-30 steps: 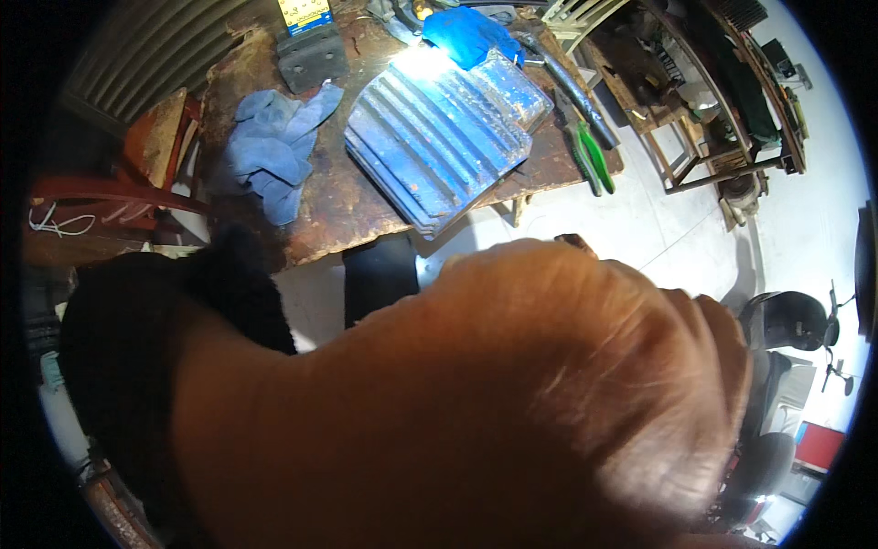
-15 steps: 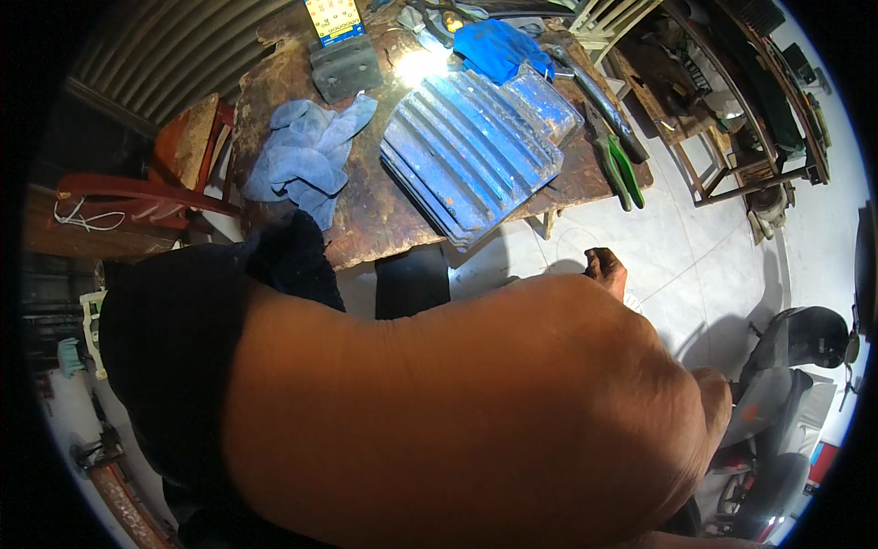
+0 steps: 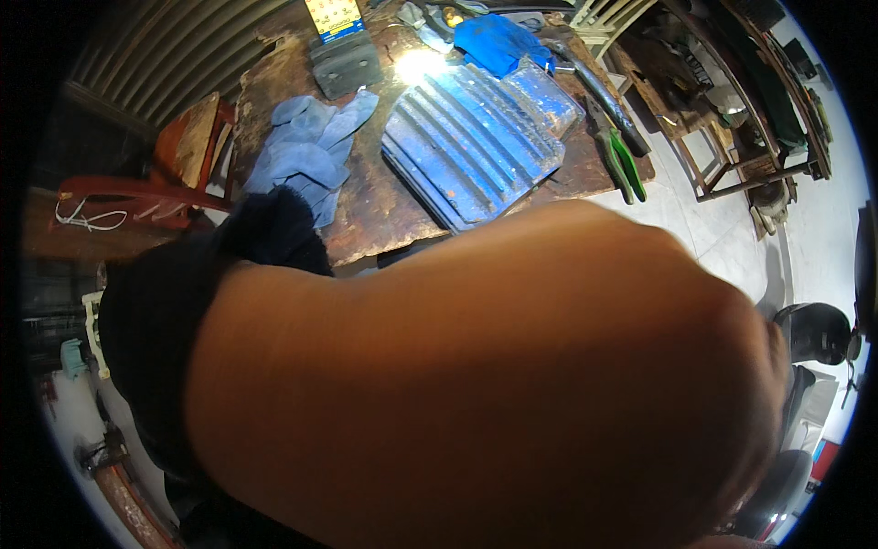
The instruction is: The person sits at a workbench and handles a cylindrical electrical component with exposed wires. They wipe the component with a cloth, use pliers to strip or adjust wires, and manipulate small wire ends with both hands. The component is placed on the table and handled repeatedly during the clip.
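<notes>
My left forearm in a dark sleeve crosses close to the camera, and the back of my left hand (image 3: 668, 311) fills much of the lower picture. Its fingers are hidden, so I cannot tell what they hold. My right hand does not show. Beyond the arm stands a worn wooden table (image 3: 380, 233). A ribbed blue metal part (image 3: 471, 146) with chipped paint lies on it. Left of that is a crumpled light-blue cloth (image 3: 306, 151). Green-handled pliers (image 3: 622, 160) rest at the table's right edge.
At the table's back are a dark block (image 3: 346, 66), a yellow-and-blue box (image 3: 335, 18), a bright light (image 3: 421, 66) and a blue cloth (image 3: 501, 44). A red chair (image 3: 137, 197) stands left. Right are a wooden rack (image 3: 722, 178) and part of a motorbike (image 3: 814, 334).
My left arm and hand have come up and to the right, covering more of the view. Dark-stained fingers seen beyond the arm before are now hidden.
</notes>
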`<state>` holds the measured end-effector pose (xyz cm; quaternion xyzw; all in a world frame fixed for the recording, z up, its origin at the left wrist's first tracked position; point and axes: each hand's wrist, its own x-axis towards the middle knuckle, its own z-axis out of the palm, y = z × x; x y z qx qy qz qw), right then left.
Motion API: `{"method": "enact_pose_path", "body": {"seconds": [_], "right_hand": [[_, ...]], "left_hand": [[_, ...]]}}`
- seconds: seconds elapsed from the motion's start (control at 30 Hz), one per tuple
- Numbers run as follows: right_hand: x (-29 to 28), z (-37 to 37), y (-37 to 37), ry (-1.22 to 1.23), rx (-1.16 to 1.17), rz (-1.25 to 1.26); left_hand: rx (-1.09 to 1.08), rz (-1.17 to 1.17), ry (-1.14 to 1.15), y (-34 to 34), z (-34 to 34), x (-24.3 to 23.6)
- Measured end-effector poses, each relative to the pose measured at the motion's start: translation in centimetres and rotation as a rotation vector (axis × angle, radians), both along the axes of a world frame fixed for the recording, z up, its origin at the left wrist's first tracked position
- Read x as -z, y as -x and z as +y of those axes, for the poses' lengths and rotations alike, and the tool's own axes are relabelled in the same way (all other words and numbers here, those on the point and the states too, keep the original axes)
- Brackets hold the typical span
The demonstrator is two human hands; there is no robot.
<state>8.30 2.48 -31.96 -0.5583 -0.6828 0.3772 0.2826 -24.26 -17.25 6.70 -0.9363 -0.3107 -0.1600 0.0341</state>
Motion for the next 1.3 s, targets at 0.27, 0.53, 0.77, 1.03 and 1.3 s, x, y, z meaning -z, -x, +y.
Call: {"method": "enact_pose_path", "body": {"seconds": [0.27,0.53,0.77,1.03,1.3], "right_hand": [[0.6,-0.1,-0.2,-0.053,0.006,-0.043],[-0.8,-0.5,0.2,-0.052,-0.009,-0.004],[0.3,-0.3,0.1,-0.070,0.015,0.028],[-0.6,-0.5,0.0,-0.093,-0.025,0.000],[-1.7,-0.7,0.4,0.056,0.048,-0.079]], "left_hand": [[-0.005,-0.004,-0.003,0.1,-0.4,0.0],[0.034,0.007,0.010,-0.2,-1.3,-1.0],[0.052,0.036,-0.043,1.6,-2.3,-1.4],[0.083,0.055,-0.095,1.5,-2.3,-0.9],[0.060,0.060,-0.113,2.4,-2.6,-1.6]]}}
